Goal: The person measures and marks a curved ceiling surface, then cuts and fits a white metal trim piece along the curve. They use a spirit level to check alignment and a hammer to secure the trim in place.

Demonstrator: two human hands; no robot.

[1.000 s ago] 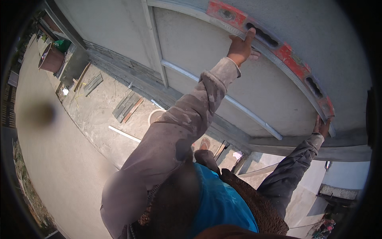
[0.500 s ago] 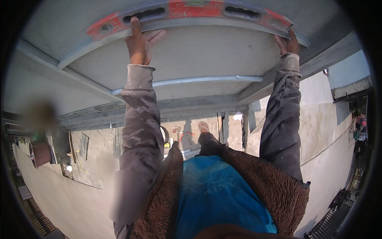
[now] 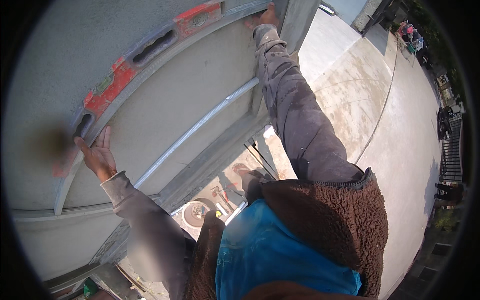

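A red and grey spirit level (image 3: 109, 91) lies along a thin metal channel (image 3: 131, 80) against the grey wall board. My left hand (image 3: 99, 156) is at the level's lower left end, its thumb at the level's hand slot and its other fingers stretched under the channel. Up at the channel's right end, beside an upright grey post, my right hand (image 3: 266, 18) is closed on the metal; its fingertips are partly hidden. Below runs a second metal channel (image 3: 200, 127), which neither hand touches.
Below me stands a round bucket (image 3: 196, 214) with things in it, beside a hammer (image 3: 223, 196). My foot (image 3: 241, 169) shows near them. The grey post (image 3: 300, 22) borders the board on the right, with a concrete floor (image 3: 357, 95) beyond.
The view has turned, so the level and channel now slant up to the right. My right hand now shows on the channel beyond the level's end; my left hand stays at the slot.
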